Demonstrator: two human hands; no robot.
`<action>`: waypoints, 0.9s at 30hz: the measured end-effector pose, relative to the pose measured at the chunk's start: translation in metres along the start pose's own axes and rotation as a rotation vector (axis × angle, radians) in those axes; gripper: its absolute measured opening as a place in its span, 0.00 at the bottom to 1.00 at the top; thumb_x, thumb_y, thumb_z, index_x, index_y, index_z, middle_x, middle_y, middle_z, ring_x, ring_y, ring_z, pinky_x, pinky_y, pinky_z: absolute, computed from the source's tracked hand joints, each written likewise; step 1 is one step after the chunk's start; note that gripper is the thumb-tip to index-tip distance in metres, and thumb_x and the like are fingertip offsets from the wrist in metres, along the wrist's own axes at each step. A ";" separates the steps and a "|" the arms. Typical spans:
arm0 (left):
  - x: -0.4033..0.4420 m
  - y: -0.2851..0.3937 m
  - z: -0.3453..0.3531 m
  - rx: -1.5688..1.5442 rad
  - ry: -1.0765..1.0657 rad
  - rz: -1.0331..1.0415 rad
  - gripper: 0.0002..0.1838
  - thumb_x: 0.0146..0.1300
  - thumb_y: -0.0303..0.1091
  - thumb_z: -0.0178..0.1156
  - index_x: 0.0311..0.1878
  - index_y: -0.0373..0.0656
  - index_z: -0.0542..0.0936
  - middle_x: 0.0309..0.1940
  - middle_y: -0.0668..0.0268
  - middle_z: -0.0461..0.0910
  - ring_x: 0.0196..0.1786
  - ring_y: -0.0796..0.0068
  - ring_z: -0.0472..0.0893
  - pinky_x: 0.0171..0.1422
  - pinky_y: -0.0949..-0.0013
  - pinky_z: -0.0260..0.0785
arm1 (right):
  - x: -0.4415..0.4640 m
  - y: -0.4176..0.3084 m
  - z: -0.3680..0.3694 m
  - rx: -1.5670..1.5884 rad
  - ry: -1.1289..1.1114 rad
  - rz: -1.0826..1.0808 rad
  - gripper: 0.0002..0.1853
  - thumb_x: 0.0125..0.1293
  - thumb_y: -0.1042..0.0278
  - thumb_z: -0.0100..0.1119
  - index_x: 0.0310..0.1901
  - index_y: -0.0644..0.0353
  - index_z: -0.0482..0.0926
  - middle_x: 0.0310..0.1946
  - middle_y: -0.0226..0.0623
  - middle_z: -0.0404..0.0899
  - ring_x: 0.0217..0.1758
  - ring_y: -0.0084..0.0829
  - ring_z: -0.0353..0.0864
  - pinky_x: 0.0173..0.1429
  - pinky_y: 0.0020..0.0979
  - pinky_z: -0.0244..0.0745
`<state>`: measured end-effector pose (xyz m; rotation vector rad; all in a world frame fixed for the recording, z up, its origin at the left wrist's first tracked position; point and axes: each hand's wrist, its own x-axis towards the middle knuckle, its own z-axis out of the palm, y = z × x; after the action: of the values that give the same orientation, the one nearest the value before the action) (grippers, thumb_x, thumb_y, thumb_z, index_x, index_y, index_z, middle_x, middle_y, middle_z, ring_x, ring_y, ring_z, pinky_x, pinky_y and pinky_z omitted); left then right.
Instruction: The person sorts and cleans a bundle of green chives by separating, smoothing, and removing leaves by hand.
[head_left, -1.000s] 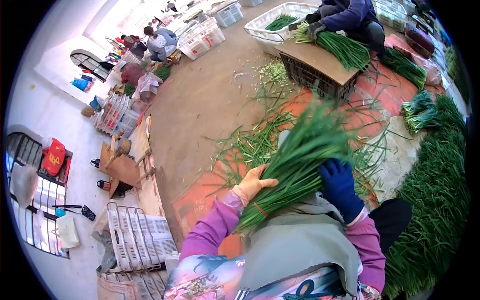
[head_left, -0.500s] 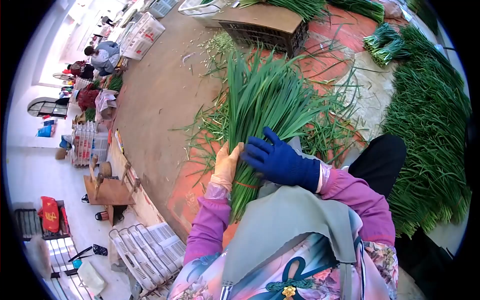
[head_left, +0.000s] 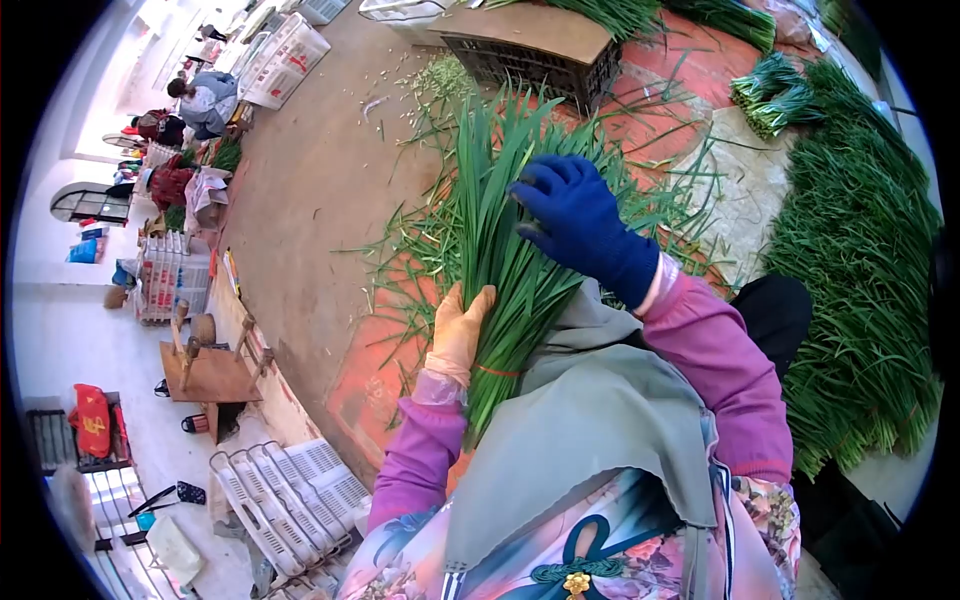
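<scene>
The orange-gloved left hand [head_left: 460, 330] clasps 1 long green leafy bundle [head_left: 515, 290]; the blue-gloved right hand [head_left: 588, 218] half-curls over it, hold unclear.

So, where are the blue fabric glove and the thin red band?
Blue fabric glove [head_left: 592, 222]: head view, on the glove's back.
Thin red band [head_left: 498, 372]: head view, middle of its visible stretch.

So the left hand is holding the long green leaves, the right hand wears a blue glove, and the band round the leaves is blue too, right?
Not quite: the band isn't blue, it's orange-red, as the head view shows. The rest is right: the left hand is holding the long green leaves, and the right hand wears a blue glove.
</scene>
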<state>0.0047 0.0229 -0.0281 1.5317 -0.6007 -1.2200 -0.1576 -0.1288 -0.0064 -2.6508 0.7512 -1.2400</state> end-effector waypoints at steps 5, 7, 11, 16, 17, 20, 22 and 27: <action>-0.004 0.002 0.003 0.067 0.000 0.077 0.17 0.59 0.29 0.59 0.50 0.32 0.72 0.40 0.65 0.78 0.39 0.79 0.75 0.45 0.77 0.68 | 0.011 0.007 0.017 -0.228 -0.073 -0.068 0.18 0.48 0.63 0.61 0.43 0.52 0.74 0.46 0.34 0.73 0.57 0.39 0.68 0.58 0.47 0.59; -0.007 0.008 0.005 0.083 -0.006 0.084 0.18 0.59 0.29 0.59 0.51 0.31 0.71 0.40 0.65 0.78 0.39 0.79 0.75 0.46 0.77 0.68 | 0.012 0.010 0.017 -0.198 -0.044 -0.229 0.10 0.48 0.66 0.52 0.35 0.54 0.74 0.37 0.35 0.73 0.50 0.38 0.71 0.55 0.50 0.60; 0.007 -0.014 -0.016 -0.011 -0.107 0.088 0.27 0.61 0.33 0.59 0.59 0.29 0.64 0.47 0.62 0.74 0.46 0.77 0.72 0.53 0.76 0.64 | -0.004 -0.002 -0.015 -0.144 -0.200 -0.169 0.04 0.48 0.69 0.52 0.28 0.52 0.71 0.28 0.33 0.72 0.32 0.37 0.76 0.33 0.35 0.68; 0.009 -0.009 -0.022 0.206 -0.037 0.031 0.30 0.61 0.41 0.58 0.59 0.29 0.64 0.47 0.62 0.74 0.47 0.78 0.72 0.53 0.75 0.64 | -0.045 -0.056 -0.072 0.100 -0.437 -0.027 0.02 0.51 0.71 0.50 0.28 0.52 0.70 0.15 0.31 0.67 0.15 0.34 0.69 0.21 0.34 0.61; 0.009 -0.008 -0.023 0.144 -0.092 -0.014 0.30 0.61 0.43 0.59 0.58 0.30 0.64 0.46 0.62 0.74 0.47 0.78 0.72 0.53 0.75 0.64 | -0.054 -0.070 -0.086 0.132 -0.586 -0.051 0.02 0.51 0.71 0.50 0.29 0.52 0.70 0.16 0.31 0.68 0.17 0.33 0.70 0.22 0.35 0.62; 0.017 -0.009 -0.030 0.103 -0.097 -0.157 0.31 0.60 0.48 0.58 0.57 0.32 0.67 0.46 0.62 0.75 0.45 0.76 0.74 0.51 0.75 0.66 | -0.072 -0.092 -0.117 0.376 -0.655 -0.197 0.04 0.54 0.69 0.49 0.32 0.52 0.71 0.20 0.33 0.69 0.22 0.33 0.72 0.27 0.36 0.64; 0.017 -0.006 -0.029 0.128 -0.060 -0.206 0.32 0.60 0.48 0.58 0.57 0.31 0.66 0.47 0.61 0.75 0.47 0.76 0.73 0.53 0.74 0.65 | -0.071 -0.087 -0.136 0.430 -0.658 -0.254 0.04 0.54 0.68 0.49 0.33 0.52 0.72 0.22 0.34 0.71 0.25 0.34 0.74 0.29 0.37 0.65; 0.010 0.000 -0.027 0.260 -0.032 -0.081 0.36 0.58 0.49 0.59 0.61 0.30 0.63 0.50 0.58 0.73 0.51 0.72 0.72 0.57 0.72 0.63 | -0.071 -0.025 -0.156 0.257 -0.763 0.165 0.04 0.52 0.66 0.54 0.29 0.53 0.73 0.21 0.37 0.73 0.23 0.42 0.74 0.26 0.40 0.66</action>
<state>0.0329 0.0251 -0.0332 1.7699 -0.7484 -1.2675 -0.3030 -0.0580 0.0552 -2.4743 0.5987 -0.2052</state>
